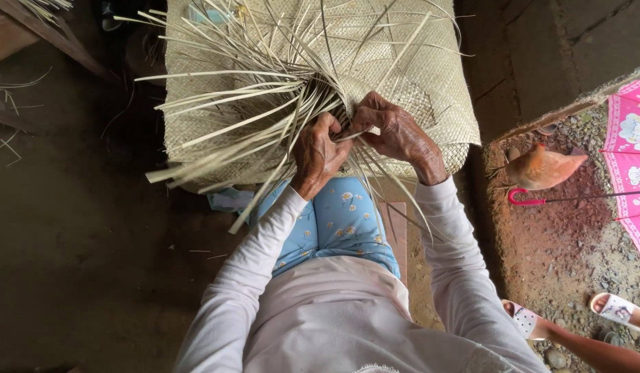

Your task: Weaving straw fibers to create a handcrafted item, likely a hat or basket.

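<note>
Bare earthen floor beneath a seated weaver: left hand and right hand, touching, both pinch pale flat palm-leaf strips fanning leftward from the pale woven leaf mat lying directly ahead over the knees.

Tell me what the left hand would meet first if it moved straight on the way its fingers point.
Probably the right hand: the left hand points up and right at it, with only strips between them.
</note>
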